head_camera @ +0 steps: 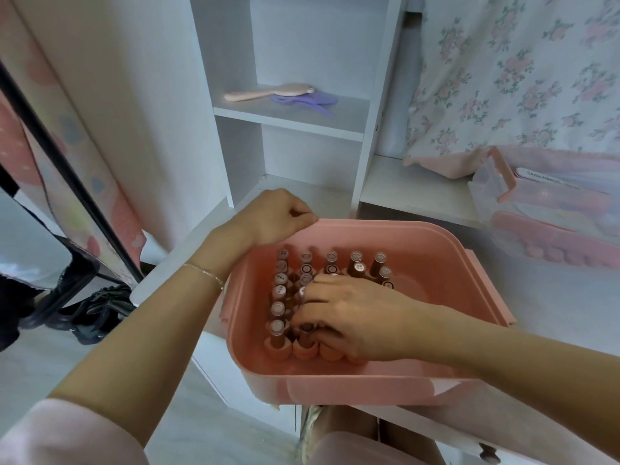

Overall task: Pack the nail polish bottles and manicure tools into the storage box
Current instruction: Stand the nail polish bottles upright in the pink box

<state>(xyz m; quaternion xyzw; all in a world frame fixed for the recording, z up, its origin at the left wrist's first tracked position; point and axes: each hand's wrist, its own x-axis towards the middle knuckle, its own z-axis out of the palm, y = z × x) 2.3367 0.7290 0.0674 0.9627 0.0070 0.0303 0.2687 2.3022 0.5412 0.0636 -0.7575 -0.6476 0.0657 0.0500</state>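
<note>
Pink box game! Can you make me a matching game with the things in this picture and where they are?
Things:
1. nail polish bottles
2. hairbrush
3. left hand
4. right hand

Places:
A. on the shelf
B. gripping the pink box at its far rim
C. standing in the box's round holders
D. down among the bottles

Pairs: 1-C, 2-A, 3-B, 4-D

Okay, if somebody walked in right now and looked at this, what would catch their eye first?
Probably the pink storage box at center, with upright nail polish bottles in rows at its left. The right hand reaches in among them while the left hand rests at the far-left rim. Behind, a pink hairbrush lies on a white shelf.
</note>
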